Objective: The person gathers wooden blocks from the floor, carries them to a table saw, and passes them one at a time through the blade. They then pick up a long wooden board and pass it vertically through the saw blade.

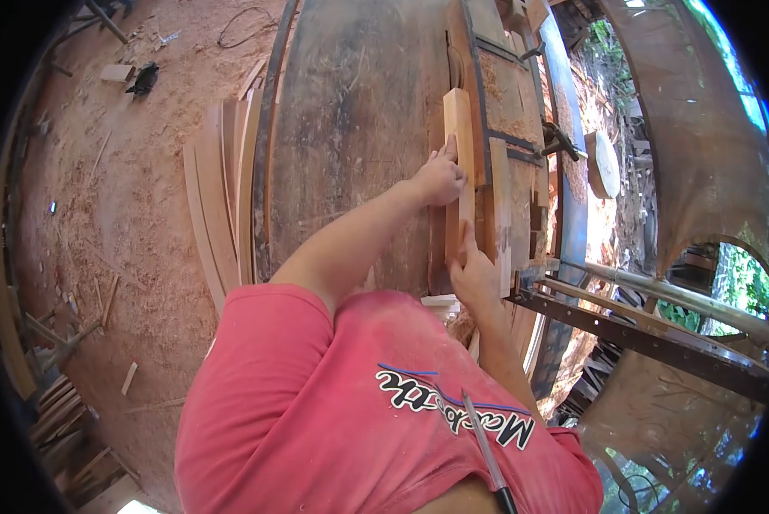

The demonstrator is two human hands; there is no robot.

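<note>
A pale squared length of wood (456, 111) lies lengthwise along the right side of a worn wooden workbench (342, 111), close against a long wooden strip. My left hand (441, 177) grips it around the middle, with a finger stretched forward on its top. Nearer my body, my right hand (476, 276) holds its rear end, one finger pointing along the wood. The undersides of both hands are hidden. A pen (487, 450) hangs at the front of the pink shirt.
Several long boards (217, 188) lean along the bench's left side. A dark clamp (557, 141) sticks out at the right, above a metal rail (641, 334). Sawdust and scraps cover the floor (136, 206). A round pale piece (603, 164) stands farther right.
</note>
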